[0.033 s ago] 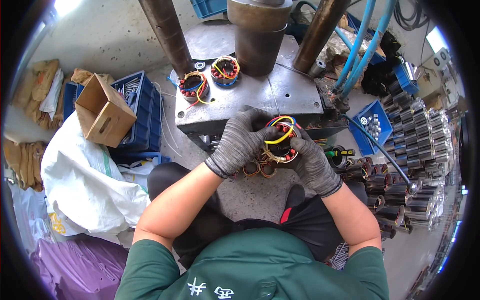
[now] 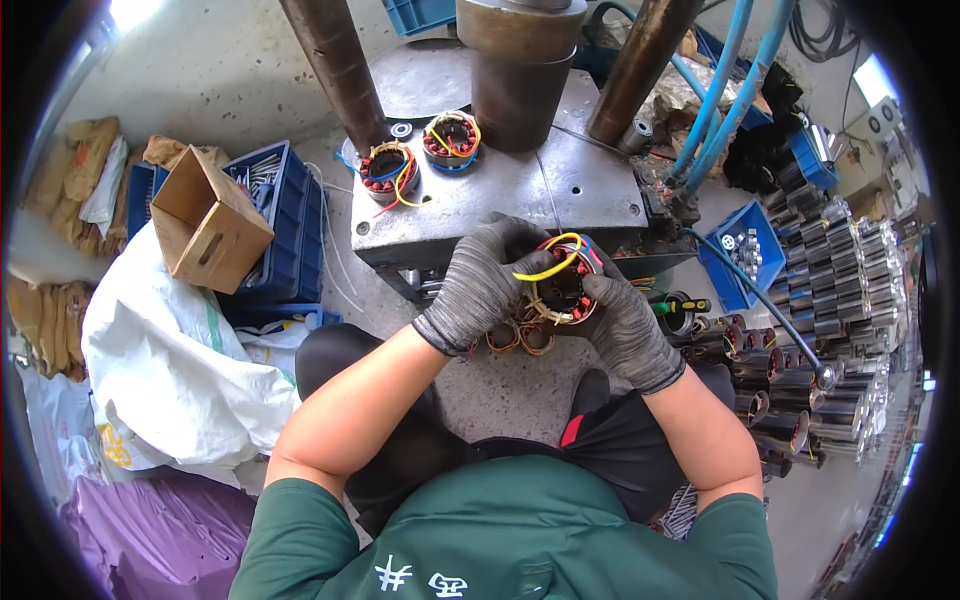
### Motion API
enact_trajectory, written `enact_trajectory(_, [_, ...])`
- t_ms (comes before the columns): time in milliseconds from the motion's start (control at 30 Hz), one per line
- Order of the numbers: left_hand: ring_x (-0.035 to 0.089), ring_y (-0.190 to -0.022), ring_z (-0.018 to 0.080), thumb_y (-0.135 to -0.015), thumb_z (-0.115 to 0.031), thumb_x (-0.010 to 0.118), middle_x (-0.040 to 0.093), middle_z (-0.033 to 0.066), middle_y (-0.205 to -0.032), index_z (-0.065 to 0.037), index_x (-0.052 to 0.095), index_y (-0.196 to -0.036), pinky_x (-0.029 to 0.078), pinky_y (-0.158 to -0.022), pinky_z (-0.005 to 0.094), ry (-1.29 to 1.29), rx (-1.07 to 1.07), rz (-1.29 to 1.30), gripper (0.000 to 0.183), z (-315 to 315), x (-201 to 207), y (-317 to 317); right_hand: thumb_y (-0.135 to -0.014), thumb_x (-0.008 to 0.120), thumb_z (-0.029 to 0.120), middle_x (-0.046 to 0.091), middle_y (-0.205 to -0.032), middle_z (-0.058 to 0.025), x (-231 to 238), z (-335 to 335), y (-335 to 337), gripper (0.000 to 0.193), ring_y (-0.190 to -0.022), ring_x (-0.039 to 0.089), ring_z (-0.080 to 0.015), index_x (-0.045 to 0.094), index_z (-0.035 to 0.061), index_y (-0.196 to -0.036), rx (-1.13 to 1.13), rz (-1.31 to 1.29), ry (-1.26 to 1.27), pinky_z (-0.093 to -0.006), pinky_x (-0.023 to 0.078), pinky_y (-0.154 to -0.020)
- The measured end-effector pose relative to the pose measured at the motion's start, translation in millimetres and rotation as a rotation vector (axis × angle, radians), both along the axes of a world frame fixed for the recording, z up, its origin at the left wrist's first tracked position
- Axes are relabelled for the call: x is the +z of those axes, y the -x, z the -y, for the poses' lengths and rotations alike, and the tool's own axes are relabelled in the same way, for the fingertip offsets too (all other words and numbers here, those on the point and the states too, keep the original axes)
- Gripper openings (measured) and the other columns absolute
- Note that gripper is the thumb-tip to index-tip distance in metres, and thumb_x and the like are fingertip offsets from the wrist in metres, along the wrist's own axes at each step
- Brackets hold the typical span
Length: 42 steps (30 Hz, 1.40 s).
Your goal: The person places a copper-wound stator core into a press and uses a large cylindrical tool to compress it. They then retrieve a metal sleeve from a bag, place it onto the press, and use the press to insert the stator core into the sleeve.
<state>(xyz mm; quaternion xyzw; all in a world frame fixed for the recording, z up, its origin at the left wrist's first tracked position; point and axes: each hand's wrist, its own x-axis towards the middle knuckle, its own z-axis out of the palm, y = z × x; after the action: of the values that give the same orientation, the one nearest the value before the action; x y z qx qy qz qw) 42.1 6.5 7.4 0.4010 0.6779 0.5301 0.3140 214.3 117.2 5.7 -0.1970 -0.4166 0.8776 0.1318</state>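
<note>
In front of the press bed, both my hands, in grey knit gloves, are at a motor stator [image 2: 563, 300] with red windings and a pale laced rim. My right hand [image 2: 630, 325] is closed around its right side, thumb on the rim. My left hand [image 2: 485, 280] is closed at the upper left, its thumb and fingers on the yellow lead wire [image 2: 550, 270]; red and blue leads curve along the far rim. Part of the stator is hidden by my fingers. Two similar stators, a left one [image 2: 388, 172] and a right one [image 2: 451, 140], stand on the metal bed [image 2: 480, 205].
A thick press ram [image 2: 515, 90] stands between two steel columns. At left are a cardboard box [image 2: 210, 225], blue crates [image 2: 290, 230] and a white sack [image 2: 170, 350]. A green-handled screwdriver [image 2: 680, 306], a blue bin [image 2: 742, 255] and stacked metal cylinders [image 2: 830, 300] are at right.
The yellow wire has shifted left and now reaches across my left thumb, baring more of the stator's opening. Both hands have stayed nearly in place.
</note>
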Motion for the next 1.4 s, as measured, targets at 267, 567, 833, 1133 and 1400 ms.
enact_trajectory(267, [0.067,-0.1,0.025,-0.085,-0.003,0.076,0.066,0.0121,-0.105,-0.002,0.07,-0.102,0.054,-0.088,0.0351,-0.338,-0.147,-0.364,0.018,-4,-11,1,-0.096,0.066,0.043,0.07,-0.122,-0.0092,-10,-9,-7,0.054,-0.107,0.071,-0.0246,0.058,0.0077,-0.137,-0.037,0.132,0.196,-0.0422,0.063,-0.084])
enact_trajectory(567, [0.065,-0.106,0.0165,-0.091,-0.005,0.072,0.068,0.0088,-0.112,0.0,0.064,-0.127,0.053,-0.096,0.0315,-0.187,-0.194,0.194,0.037,-6,-18,2,-0.094,0.068,0.039,0.069,-0.123,-0.0078,-6,-8,-6,0.053,-0.11,0.069,-0.0208,0.059,0.0077,-0.137,-0.014,0.118,-0.061,-0.0391,0.061,-0.089])
enact_trajectory(833, [0.064,-0.109,0.0155,-0.09,-0.009,0.076,0.067,0.0067,-0.117,-0.002,0.064,-0.124,0.052,-0.1,0.0325,-0.18,-0.126,0.296,0.036,-5,-16,-5,-0.092,0.072,0.039,0.07,-0.119,-0.0075,7,-6,-9,0.056,-0.104,0.071,-0.0187,0.059,0.006,-0.136,0.007,0.156,-0.04,-0.0353,0.063,-0.083])
enact_trajectory(1133, [0.064,-0.11,0.0163,-0.088,-0.01,0.079,0.067,0.0068,-0.116,-0.003,0.065,-0.122,0.051,-0.1,0.0339,-0.142,-0.173,0.302,0.038,-3,-15,1,-0.092,0.073,0.042,0.07,-0.115,-0.0065,9,-8,-10,0.057,-0.099,0.072,-0.0164,0.059,0.0062,-0.135,0.068,0.179,-0.037,-0.0338,0.063,-0.079])
enact_trajectory(1400, [0.063,-0.115,0.0194,-0.091,-0.011,0.076,0.064,0.0092,-0.124,-0.001,0.071,-0.111,0.052,-0.099,0.0343,-0.343,-0.297,0.337,0.023,-5,-25,1,-0.093,0.07,0.047,0.071,-0.113,-0.0056,-5,-7,-15,0.056,-0.095,0.073,-0.0167,0.062,0.0084,-0.132,-0.013,0.19,-0.077,-0.0374,0.065,-0.067])
